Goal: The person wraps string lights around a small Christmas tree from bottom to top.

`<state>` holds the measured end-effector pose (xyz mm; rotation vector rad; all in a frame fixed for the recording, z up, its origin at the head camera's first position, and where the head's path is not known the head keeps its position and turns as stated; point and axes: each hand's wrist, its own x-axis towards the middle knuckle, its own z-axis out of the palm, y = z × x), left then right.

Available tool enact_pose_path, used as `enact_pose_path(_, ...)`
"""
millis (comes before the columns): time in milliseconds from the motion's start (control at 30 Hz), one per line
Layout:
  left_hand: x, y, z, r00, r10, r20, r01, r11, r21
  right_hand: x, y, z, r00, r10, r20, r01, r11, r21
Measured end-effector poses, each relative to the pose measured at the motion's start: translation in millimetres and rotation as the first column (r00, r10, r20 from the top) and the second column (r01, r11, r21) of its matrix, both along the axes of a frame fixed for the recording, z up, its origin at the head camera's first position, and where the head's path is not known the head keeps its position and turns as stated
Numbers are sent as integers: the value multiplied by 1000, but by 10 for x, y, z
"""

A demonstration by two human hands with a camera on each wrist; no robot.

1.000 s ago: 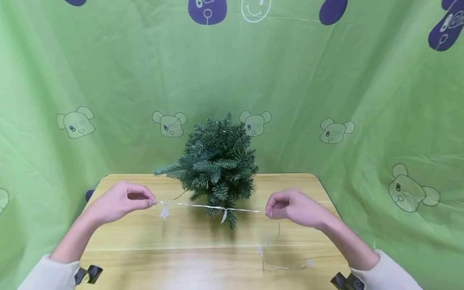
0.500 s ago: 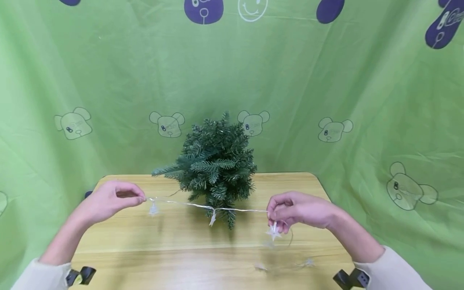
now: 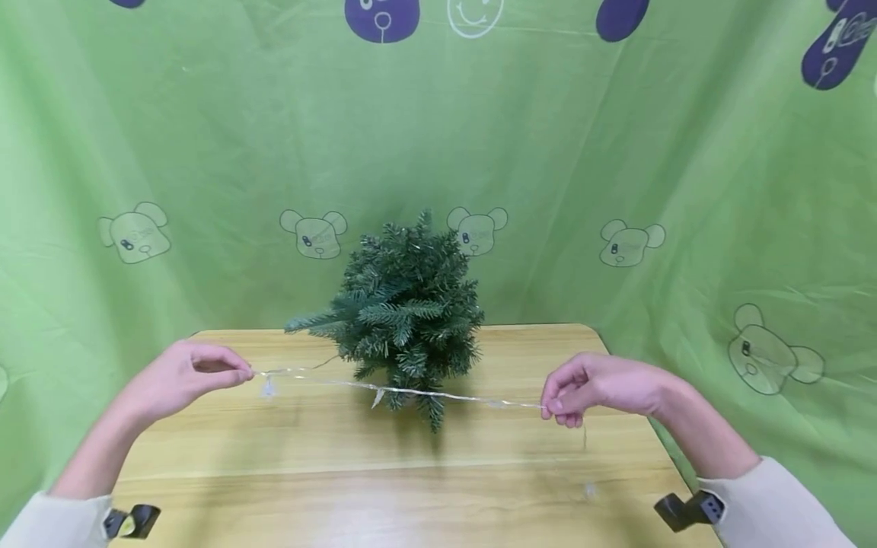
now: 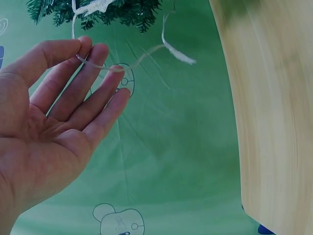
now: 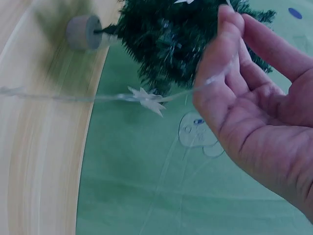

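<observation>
A thin clear string of star lights (image 3: 455,396) stretches nearly straight between my two hands, in front of a small artificial Christmas tree (image 3: 411,304). My left hand (image 3: 174,380) pinches it between thumb and forefinger; the other fingers are spread, as the left wrist view shows. At the other end my right hand (image 3: 606,387) pinches the wire with thumb and fingertips. A clear star (image 3: 378,397) hangs from the taut part, and another star (image 3: 268,387) dangles by the left fingertips. Past the right hand the wire trails down, with a star (image 5: 146,100) on it.
The tree stands on a light wooden table (image 3: 329,472), its round base (image 5: 84,33) visible in the right wrist view. A green curtain (image 3: 562,137) with bear prints encloses the back and sides. One branch juts out to the left.
My hands have moved apart, left hand leftward and right hand rightward, lengthening the wire between them. The right fingers have slid along it, and the loose wire on the table has been drawn up.
</observation>
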<state>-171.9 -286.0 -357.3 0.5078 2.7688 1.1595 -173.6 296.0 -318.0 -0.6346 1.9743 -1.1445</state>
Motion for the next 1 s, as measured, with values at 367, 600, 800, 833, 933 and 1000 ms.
enact_pose_path(367, 16, -101, -11, 1000, -15, -22, 14, 999, -35, 23, 173, 6, 999, 7, 45, -10, 998, 69)
enact_pose_path(600, 13, -97, 19, 1000, 5, -25, -6, 998, -58, 47, 178, 60, 1000, 21, -20, -18, 990, 143)
enact_pose_path(800, 30, -80, 53, 999, 16, -29, -17, 998, -59, 67, 209, 88, 999, 21, 26, -24, 995, 99)
enact_pose_path(833, 35, -71, 66, 999, 14, -34, -16, 999, -50, 69, 219, 99, 999, 20, 34, -23, 996, 86)
enact_pose_path(933, 50, -32, 126, 998, 2, -57, -3, 1000, -16, 74, 249, 150, 999, 18, 42, -20, 998, 57)
enact_pose_path(1000, 60, 4, 183, 998, -3, -62, 3, 1000, 0, 80, 269, 197, 999, 13, 29, -15, 998, 61)
